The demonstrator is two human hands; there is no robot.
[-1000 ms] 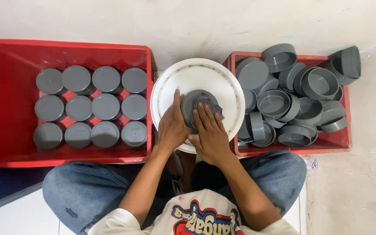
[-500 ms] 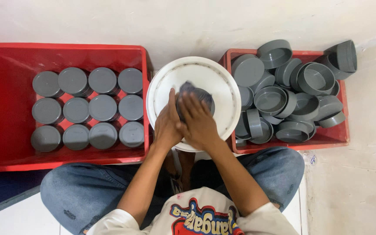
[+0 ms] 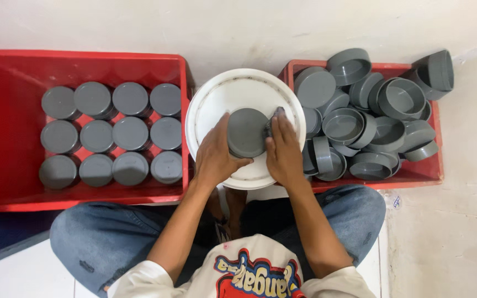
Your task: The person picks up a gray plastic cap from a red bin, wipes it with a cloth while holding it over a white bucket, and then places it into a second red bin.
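Head view, looking straight down: a seated person in jeans works over a white round lid [image 3: 222, 94] that sits between two red crates. A grey cap [image 3: 247, 132] rests flat side up at the centre of the lid. Its round face points at the camera, so no long axis shows.

The left hand [image 3: 215, 154] cups the cap's rim from about 8 o'clock, fingers curled around its edge. The right hand [image 3: 284, 150] presses against the rim from 3 o'clock; something dark sits under its fingertips, too small to name. Both hands touch the cap, so neither is nearer.

The left crate [image 3: 6, 72], at 9 o'clock, holds caps in neat rows. The right crate [image 3: 415, 174], at 3 o'clock, holds a loose heap.

Half a second ago the hands covered the cap; now its top is bare.
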